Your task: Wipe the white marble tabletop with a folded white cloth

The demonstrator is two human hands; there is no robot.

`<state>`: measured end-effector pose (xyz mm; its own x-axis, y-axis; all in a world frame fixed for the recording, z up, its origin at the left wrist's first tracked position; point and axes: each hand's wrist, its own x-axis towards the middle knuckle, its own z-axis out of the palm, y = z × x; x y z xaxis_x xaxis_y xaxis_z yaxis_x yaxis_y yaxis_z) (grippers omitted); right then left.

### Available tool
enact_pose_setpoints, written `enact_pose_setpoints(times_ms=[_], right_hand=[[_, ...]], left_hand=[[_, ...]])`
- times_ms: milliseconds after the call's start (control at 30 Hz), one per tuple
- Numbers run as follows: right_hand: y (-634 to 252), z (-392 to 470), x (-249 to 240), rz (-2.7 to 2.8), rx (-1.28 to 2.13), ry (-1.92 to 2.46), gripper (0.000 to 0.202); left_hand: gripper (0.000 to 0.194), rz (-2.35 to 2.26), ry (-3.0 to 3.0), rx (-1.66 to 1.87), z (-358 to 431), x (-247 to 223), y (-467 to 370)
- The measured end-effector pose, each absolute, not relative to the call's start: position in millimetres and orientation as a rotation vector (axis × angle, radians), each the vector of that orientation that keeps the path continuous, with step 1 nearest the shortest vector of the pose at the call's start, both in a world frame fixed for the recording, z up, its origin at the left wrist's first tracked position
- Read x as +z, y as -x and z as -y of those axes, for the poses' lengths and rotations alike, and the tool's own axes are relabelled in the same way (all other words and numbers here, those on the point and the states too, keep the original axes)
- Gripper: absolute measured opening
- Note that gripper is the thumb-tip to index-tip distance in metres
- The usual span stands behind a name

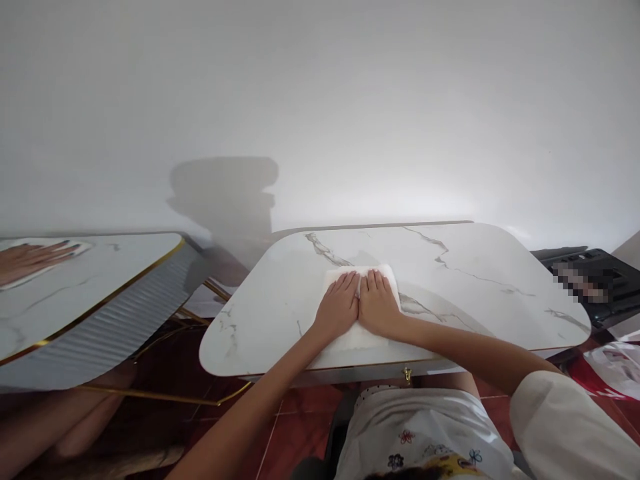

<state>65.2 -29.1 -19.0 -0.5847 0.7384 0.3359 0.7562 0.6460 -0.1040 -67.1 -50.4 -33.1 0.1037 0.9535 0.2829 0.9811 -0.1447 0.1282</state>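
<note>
My left hand (343, 301) and my right hand (379, 303) lie flat, side by side, with the thumbs close together. Both press palm down on a white cloth (364, 337), fingers stretched out and pointing towards the wall. The cloth is spread on a white table (270, 293) with grey-brown marble veins. It sits near the middle of the top, towards my side. A small gold drawer knob (407, 375) shows under the front edge.
Another marble-patterned table (115, 273) with gold trim stands at left, where another person's hand (43, 258) rests on a white cloth (80, 247). At right is a black appliance (600, 313), partly blurred out. A white wall (350, 120) rises behind; the floor (295, 427) is red tile.
</note>
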Motion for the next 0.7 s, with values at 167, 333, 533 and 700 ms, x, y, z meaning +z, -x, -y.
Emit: enact_pose_setpoints(times_ms=[167,333,533,700], right_hand=[[-55,-16,-20,2.494,-0.085,1.211,0.05],[-45,-60,-16,2.495,-0.027,1.312,0.049],[-35,-108,-13,2.466,0.017,1.33,0.047],[-27,-137,-14,2.435,0.01,1.342,0.048]], left_hand=[[0.05,1.956,2.256,-0.509,2,-28,73],[0.049,1.897,2.287,-0.566,-47,-24,83],[0.047,1.853,2.328,-0.628,-100,-23,95],[0.047,1.896,2.312,-0.613,-132,-25,102]])
